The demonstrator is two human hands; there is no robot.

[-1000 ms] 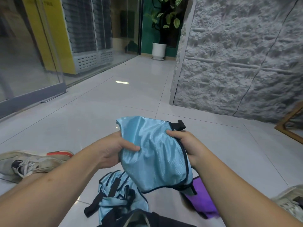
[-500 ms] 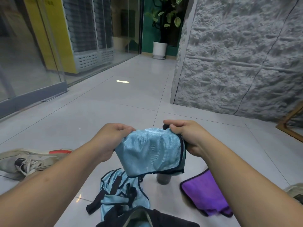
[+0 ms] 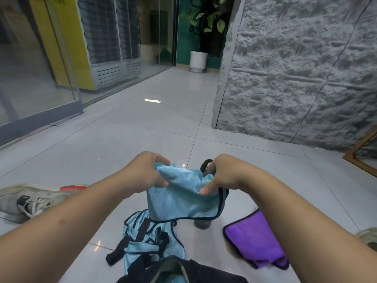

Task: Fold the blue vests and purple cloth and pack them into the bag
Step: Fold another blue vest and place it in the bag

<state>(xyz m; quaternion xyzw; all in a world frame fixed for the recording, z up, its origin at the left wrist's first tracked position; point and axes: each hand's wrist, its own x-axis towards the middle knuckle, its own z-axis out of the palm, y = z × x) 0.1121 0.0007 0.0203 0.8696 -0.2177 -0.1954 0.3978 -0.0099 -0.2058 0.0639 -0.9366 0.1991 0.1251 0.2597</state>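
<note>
Head view: both bare hands held out in front, above a glossy pale grey tiled floor (image 3: 126, 144). Left hand (image 3: 145, 173) has fingers curled round the upper left corner of a folded blue vest (image 3: 183, 199); grip closed on the fabric, thumb underneath. Right hand (image 3: 222, 174) pinches the vest's upper right edge, fingers curled, thumb pressed on the front of the cloth; a black strap loop (image 3: 205, 165) sticks up just beside its fingers. Vest hangs between the two hands, off the floor, dark piping along its lower edge.

Below it on the floor lies a second blue vest (image 3: 151, 240), crumpled, black straps spread out to the left. Purple cloth (image 3: 255, 242) with dark trim lies flat on the tiles to the right, partly under the right forearm. Between the two, a small dark round object (image 3: 202, 224), too unclear to name. Black bag (image 3: 179, 270) at the bottom edge, mouth facing up, touching the crumpled vest.

Room: grey sneaker (image 3: 30, 199) with a red heel patch on the floor at left; another shoe (image 3: 367, 237) at the right edge, mostly cut off. Rough grey stone-textured wall (image 3: 295, 68) on the right, wooden frame (image 3: 361, 148) leaning near its foot. Glass partition (image 3: 36, 64) on the left, yellow panel (image 3: 67, 41) behind it. Potted plant (image 3: 199, 58) in a white pot at the far end, against a green wall. Ceiling light glare on the tiles.
</note>
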